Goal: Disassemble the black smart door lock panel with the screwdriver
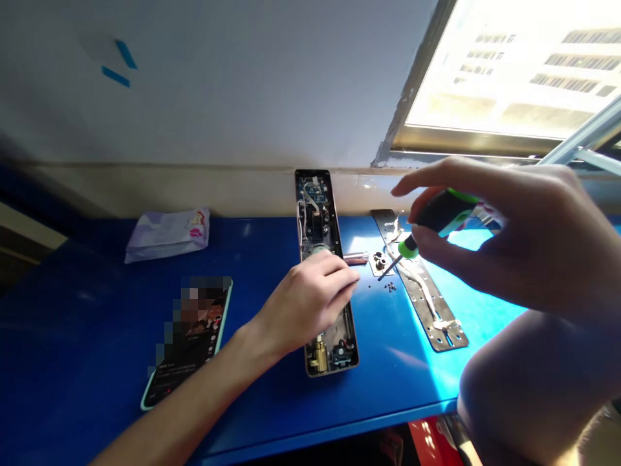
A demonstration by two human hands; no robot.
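While the left hand (323, 291) bends over a long, open, black metal case (350, 336), the right hand (514, 226) grips a black-and-green screwdriver (445, 212)

The left arm (213, 388) reaches in from the bottom left, knuckles up. Its fingers are curled close together over the middle of the case, and I cannot tell if they pinch anything. The case lies on the shiny blue table (388, 382), with white wires (308, 197) and a brass-coloured part (320, 359) inside. The right hand is held up, its thumb and fingers wrapped tight on the handle, and the thin metal tip points down and left. Near that tip are a small, square, silver plate (381, 261) and some tiny dark screws (391, 287). Beside them lies a long, flat, dark plate with holes (457, 341)
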